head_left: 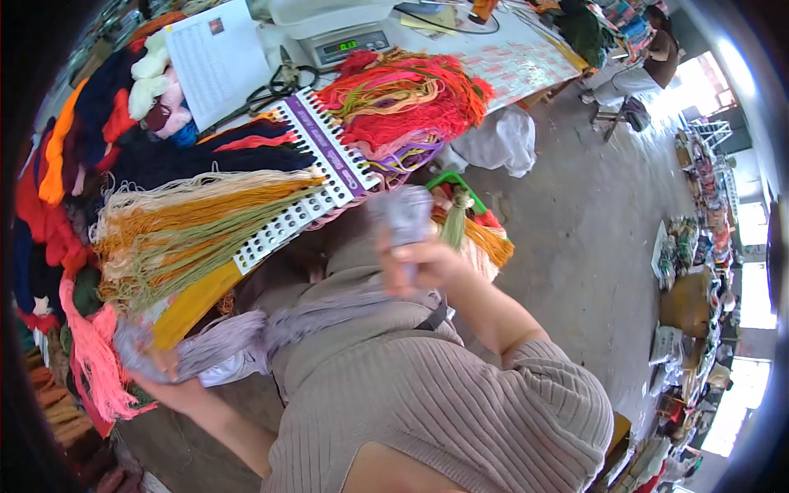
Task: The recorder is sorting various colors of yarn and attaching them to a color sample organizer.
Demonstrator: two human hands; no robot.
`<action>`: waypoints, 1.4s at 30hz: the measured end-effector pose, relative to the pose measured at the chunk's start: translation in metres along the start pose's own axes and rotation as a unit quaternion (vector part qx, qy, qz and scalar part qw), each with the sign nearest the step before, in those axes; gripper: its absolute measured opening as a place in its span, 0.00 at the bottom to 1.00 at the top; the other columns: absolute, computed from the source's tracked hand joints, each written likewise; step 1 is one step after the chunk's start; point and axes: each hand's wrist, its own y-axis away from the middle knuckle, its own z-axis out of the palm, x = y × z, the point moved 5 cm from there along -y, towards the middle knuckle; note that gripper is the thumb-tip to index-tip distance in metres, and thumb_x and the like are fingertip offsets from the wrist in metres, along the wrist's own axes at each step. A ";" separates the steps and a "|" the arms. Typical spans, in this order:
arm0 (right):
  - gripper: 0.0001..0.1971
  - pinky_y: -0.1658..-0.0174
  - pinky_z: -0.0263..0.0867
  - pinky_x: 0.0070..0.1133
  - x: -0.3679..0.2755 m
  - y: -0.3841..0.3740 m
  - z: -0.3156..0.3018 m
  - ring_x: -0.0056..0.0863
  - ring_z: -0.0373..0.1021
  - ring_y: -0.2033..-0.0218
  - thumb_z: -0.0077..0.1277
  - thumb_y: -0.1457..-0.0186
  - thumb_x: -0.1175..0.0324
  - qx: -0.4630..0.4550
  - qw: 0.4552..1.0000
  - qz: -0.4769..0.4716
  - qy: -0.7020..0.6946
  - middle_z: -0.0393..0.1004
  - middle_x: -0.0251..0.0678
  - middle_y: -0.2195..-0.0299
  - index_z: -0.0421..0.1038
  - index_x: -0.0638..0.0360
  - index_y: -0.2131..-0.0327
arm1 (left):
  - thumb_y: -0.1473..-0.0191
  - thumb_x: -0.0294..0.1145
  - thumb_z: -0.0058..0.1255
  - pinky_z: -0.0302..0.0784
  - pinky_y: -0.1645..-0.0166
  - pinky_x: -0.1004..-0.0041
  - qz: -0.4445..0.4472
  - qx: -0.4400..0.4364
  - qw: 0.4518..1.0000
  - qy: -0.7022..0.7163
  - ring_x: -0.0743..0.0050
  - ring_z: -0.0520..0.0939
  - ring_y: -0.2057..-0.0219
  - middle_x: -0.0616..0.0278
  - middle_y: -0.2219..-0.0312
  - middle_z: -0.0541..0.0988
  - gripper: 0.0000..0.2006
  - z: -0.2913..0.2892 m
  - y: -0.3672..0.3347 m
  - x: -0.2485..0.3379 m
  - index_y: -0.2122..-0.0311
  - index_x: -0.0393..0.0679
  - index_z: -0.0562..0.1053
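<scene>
A long hank of grey embroidery thread stretches across in front of my body. At its left end, my left hand is closed round it beside a hanging pink hank. My right hand is raised in front of me and grips a folded grey bundle that sticks up above the fist, blurred by motion. Whether the two grey parts join is hidden by the hand. Just beyond lie white punched thread cards, one with a purple stripe, with cream, mustard and olive threads looped through their holes.
Red and orange threads heap on the table near a digital scale, black scissors and a printed sheet. A green basket of hanks stands right of the table. Another person sits far off at the upper right.
</scene>
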 end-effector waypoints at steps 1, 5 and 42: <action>0.16 0.83 0.65 0.26 -0.018 0.026 -0.016 0.29 0.66 0.88 0.50 0.52 0.68 0.022 1.000 -0.007 0.020 0.68 0.39 0.84 0.61 0.62 0.59 | 0.43 0.53 0.38 0.55 0.79 0.86 0.022 0.005 1.000 -0.007 0.86 0.57 0.88 0.72 0.86 0.60 0.21 -0.022 -0.008 0.016 0.59 0.43 0.67; 0.14 0.90 0.62 0.18 -0.088 0.129 -0.029 0.19 0.63 0.94 0.48 0.50 0.69 0.042 0.974 -0.206 0.079 0.65 0.32 0.90 0.60 0.60 0.60 | 0.44 0.53 0.40 0.54 0.78 0.82 0.113 -0.064 0.992 0.008 0.85 0.57 0.85 0.70 0.83 0.60 0.21 -0.103 -0.045 0.071 0.62 0.42 0.67; 0.11 0.71 0.55 0.12 0.104 -0.135 0.092 0.11 0.57 0.75 0.53 0.47 0.67 -0.049 0.894 0.030 0.444 0.64 0.22 0.77 0.69 0.65 0.64 | 0.51 0.21 0.52 0.70 0.56 0.78 0.036 -0.143 0.935 -0.321 0.81 0.76 0.61 0.57 0.62 0.77 0.23 0.060 0.043 -0.041 0.47 0.34 0.65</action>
